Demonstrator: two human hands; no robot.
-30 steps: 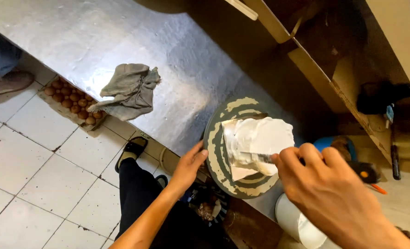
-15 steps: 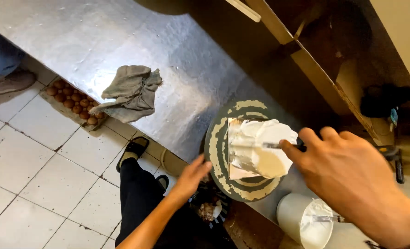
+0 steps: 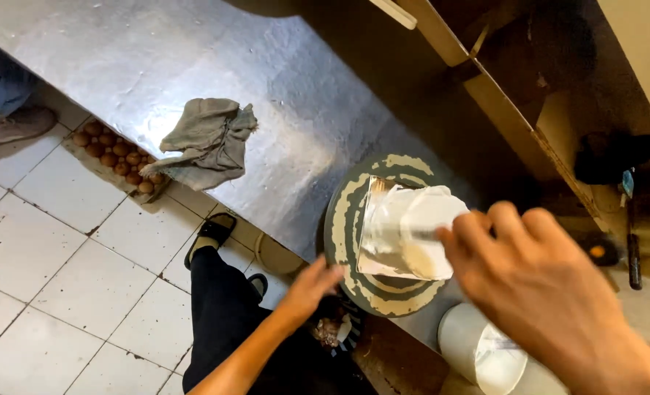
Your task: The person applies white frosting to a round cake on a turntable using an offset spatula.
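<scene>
Cake (image 3: 413,230), pale and coated in white cream, is sitting on a square silver board (image 3: 375,219) in the middle of a round turntable (image 3: 383,292), which is standing near the front edge of a metal table (image 3: 120,58). That spot is putting the cake within easy reach of both hands, and the rotating stand is letting every side come round to the person.

The right hand (image 3: 544,292) is hovering over the cake's right side, fingers curled together around what looks like the thin handle of a metal blade (image 3: 413,235) lying across the cream. The grip itself is mostly hidden behind the knuckles, so I cannot tell how tightly it is closing.

The left hand (image 3: 310,285) is reaching toward the turntable's near rim with fingers loosely spread and holding nothing. It is lying just beside the rim; whether it is touching is unclear. From there it is placed well for turning the stand.

A white tub (image 3: 464,336) is standing just below the turntable on the right, near the working hand. A crumpled grey cloth (image 3: 208,139) is lying well apart on the table's left. A tray of brown eggs (image 3: 116,157) is resting on the tiled floor (image 3: 47,278) beneath the table edge. The person's black trouser leg (image 3: 219,307) and shoe are showing below, and another person's foot (image 3: 18,124) is standing at the far left.
</scene>
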